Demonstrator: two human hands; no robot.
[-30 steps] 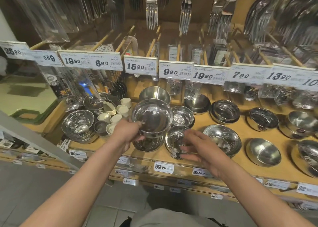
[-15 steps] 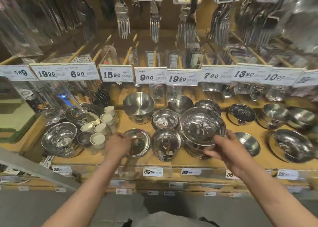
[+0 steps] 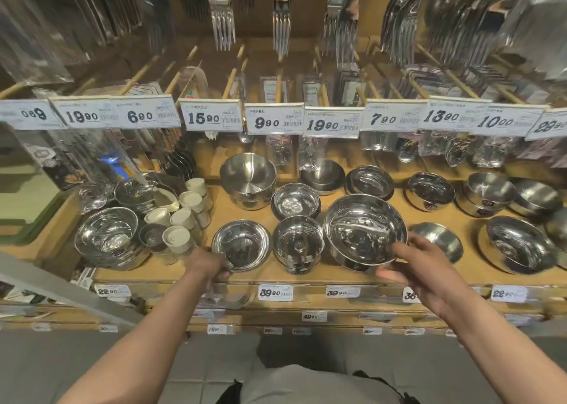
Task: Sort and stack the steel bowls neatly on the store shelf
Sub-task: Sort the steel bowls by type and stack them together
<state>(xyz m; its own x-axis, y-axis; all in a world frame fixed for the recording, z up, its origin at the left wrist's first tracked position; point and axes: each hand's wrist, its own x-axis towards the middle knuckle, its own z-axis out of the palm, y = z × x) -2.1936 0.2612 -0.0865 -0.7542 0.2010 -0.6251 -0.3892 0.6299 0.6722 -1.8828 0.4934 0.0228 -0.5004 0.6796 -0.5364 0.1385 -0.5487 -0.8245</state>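
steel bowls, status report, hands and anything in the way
Right hand grips large bowl by its near rim. Left hand holds shallow bowl at shelf front. Small bowl stack sits between them.

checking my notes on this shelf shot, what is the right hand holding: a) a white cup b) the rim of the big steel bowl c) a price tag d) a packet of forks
b: the right hand has its fingers curled over the near right rim of the big steel bowl, while the forks hang above and the white cups stand far left, untouched.
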